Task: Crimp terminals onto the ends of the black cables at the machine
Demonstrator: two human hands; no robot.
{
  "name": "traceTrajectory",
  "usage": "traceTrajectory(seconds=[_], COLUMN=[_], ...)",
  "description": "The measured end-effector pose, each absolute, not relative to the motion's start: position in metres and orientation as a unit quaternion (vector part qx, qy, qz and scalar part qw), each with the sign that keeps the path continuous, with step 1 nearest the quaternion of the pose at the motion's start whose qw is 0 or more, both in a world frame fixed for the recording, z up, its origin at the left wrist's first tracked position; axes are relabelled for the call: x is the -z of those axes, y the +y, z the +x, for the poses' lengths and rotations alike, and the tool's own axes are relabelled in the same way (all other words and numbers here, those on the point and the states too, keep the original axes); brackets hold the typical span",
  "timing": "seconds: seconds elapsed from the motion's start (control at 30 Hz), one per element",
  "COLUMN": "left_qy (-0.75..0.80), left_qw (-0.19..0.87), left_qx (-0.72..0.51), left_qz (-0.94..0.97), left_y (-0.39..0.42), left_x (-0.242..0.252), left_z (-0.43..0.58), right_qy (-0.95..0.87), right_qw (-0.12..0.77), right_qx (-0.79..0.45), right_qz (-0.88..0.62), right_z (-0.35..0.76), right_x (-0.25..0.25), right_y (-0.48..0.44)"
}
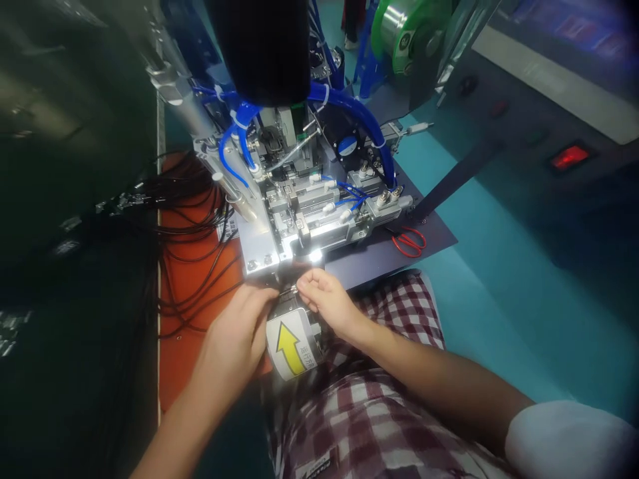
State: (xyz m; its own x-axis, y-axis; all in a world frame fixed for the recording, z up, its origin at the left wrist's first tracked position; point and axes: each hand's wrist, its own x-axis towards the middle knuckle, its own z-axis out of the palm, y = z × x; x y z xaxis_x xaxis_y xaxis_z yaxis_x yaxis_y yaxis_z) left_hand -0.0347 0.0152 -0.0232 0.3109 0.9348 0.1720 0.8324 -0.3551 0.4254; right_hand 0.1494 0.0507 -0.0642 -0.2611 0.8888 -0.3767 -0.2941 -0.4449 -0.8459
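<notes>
My left hand (238, 336) is curled at the front edge of a small metal machine (299, 213), its fingers closed against a dark part just under the machine's plate. My right hand (324, 298) pinches something small and dark at the same spot, below a bright lit opening (314, 255). What the fingers hold is too small to name. Between my hands sits a white label with a yellow arrow (291, 347) pointing toward the machine. Blue air hoses (344, 103) loop over the machine's top.
A tangle of thin black cables (194, 219) lies on an orange mat (184, 279) to the left. Red-handled scissors (409, 241) rest on the dark base plate (439, 229) at right. A green spool (404, 30) stands behind. A red lit switch (569, 157) glows at far right.
</notes>
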Motion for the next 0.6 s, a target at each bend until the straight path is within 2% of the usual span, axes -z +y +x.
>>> traceTrajectory(seconds=[0.13, 0.33, 0.47, 0.6], left_qy=[0.605, 0.548, 0.532, 0.585], left_qw=[0.134, 0.147, 0.079, -0.059], left_qx=[-0.211, -0.214, -0.174, -0.181], left_qz=[0.756, 0.795, 0.825, 0.788], left_y=[0.003, 0.002, 0.005, -0.011], left_x=[0.020, 0.017, 0.021, 0.031], left_z=[-0.073, -0.108, -0.101, -0.088], right_qy=[-0.333, -0.336, -0.339, -0.343], right_qw=[0.412, 0.412, 0.415, 0.416], right_qx=[-0.723, -0.722, -0.716, -0.712], right_qz=[-0.443, -0.443, -0.448, -0.449], right_z=[0.150, 0.151, 0.150, 0.148], right_x=[0.064, 0.062, 0.063, 0.063], right_y=[0.051, 0.051, 0.051, 0.051])
